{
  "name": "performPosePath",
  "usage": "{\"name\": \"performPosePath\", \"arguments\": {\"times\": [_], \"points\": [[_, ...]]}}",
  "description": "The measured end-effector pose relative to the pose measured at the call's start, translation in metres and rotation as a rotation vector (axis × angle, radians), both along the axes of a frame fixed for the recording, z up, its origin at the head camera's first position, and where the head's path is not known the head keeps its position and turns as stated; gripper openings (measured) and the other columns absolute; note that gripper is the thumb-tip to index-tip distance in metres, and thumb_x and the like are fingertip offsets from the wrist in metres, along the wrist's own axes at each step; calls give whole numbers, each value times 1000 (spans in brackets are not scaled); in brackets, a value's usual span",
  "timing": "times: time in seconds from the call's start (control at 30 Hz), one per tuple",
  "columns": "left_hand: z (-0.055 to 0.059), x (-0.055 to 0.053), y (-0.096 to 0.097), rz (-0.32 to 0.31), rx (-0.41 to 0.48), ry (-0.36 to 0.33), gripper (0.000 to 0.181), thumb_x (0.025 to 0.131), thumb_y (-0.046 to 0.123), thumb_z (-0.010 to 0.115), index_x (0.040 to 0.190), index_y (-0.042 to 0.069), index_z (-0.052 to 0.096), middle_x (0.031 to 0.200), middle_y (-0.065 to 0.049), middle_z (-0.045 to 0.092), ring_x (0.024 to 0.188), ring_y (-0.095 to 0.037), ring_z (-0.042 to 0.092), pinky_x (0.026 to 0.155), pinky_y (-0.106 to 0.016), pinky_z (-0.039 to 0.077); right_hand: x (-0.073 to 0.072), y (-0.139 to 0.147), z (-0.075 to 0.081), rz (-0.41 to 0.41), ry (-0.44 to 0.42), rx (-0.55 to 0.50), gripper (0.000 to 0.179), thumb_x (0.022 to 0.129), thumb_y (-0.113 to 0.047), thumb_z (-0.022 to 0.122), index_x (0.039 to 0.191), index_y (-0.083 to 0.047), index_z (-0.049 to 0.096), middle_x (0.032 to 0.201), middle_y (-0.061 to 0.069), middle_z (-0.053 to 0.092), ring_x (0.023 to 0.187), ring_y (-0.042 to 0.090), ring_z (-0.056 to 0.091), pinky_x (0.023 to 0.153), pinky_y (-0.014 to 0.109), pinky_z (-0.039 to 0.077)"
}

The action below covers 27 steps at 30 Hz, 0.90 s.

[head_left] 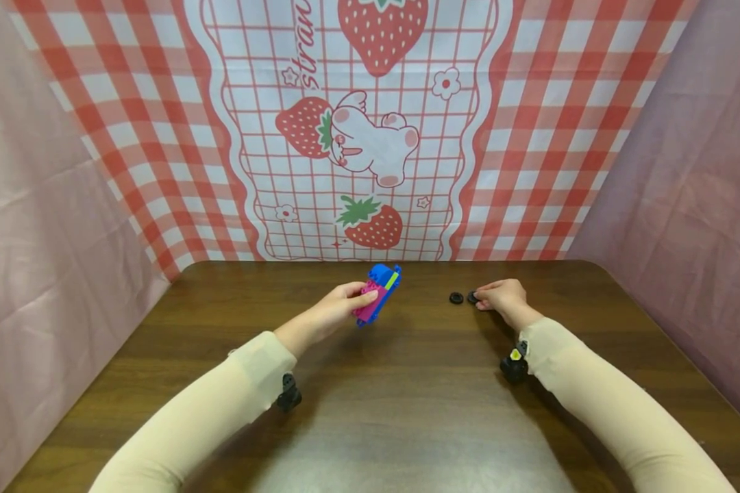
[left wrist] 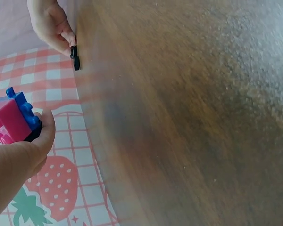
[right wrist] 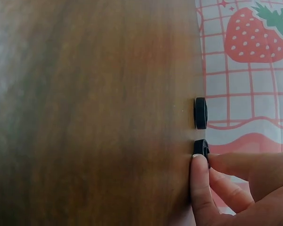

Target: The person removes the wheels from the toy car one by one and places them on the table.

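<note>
While the left hand (head_left: 327, 313) grips a pink-and-blue block toy (head_left: 370, 306) above the brown table (head_left: 407, 390), thumb and fingers closed on it, the right hand (head_left: 502, 299), off to the right, pinches a black wheel (right wrist: 200, 146); a second wheel (head_left: 456, 298) lies just left. Beyond, a checked cloth (head_left: 543, 137) bears sideways lettering (head_left: 307, 48), "stra", cut off.

Cream sleeves (head_left: 203, 414), black wrist cameras (head_left: 514, 369)

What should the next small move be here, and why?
Probably lift the pinched black ring clear of the other black ring: the right hand grips it, the two sit side by side, and the left hand holds the pink and blue toy above the table.
</note>
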<state>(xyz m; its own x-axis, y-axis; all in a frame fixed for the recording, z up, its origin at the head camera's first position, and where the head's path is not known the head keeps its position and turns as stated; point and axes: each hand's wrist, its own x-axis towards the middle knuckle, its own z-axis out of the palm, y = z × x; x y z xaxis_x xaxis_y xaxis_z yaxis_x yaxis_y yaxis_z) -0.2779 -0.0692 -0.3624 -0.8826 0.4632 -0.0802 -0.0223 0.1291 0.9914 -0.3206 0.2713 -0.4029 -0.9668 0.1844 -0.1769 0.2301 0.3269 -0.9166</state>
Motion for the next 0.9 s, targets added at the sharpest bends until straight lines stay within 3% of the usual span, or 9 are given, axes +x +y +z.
{"name": "performPosePath", "arguments": {"times": [0.2,0.4,0.67,0.9], "points": [[-3,1,1,-20,-22,3,42,102,16,47,134,-11,45,117,-20,60,93,-11,59,87,-30,50,1,-1,0,14,7,77,33,91,-5,61,116,16,60,65,-1,68,54,1,63,61,21,56],[-4,2,0,-7,-50,-13,43,102,18,47,135,-9,44,123,-22,57,100,-16,58,93,-34,49,2,-2,1,20,15,118,32,91,-6,62,114,15,62,60,-3,67,52,1,63,60,20,56],[-4,3,-2,-9,-59,-17,43,103,20,47,135,-8,45,124,-22,57,102,-18,59,95,-37,49,5,-2,3,15,9,110,36,93,-9,60,117,17,59,56,-6,65,50,0,62,59,19,55],[-5,2,-1,-11,-18,-5,41,102,17,47,132,-11,46,112,-14,61,90,-11,58,83,-29,50,7,-2,6,-7,25,57,42,96,-12,55,124,20,52,79,8,70,54,1,64,62,23,57]]}}
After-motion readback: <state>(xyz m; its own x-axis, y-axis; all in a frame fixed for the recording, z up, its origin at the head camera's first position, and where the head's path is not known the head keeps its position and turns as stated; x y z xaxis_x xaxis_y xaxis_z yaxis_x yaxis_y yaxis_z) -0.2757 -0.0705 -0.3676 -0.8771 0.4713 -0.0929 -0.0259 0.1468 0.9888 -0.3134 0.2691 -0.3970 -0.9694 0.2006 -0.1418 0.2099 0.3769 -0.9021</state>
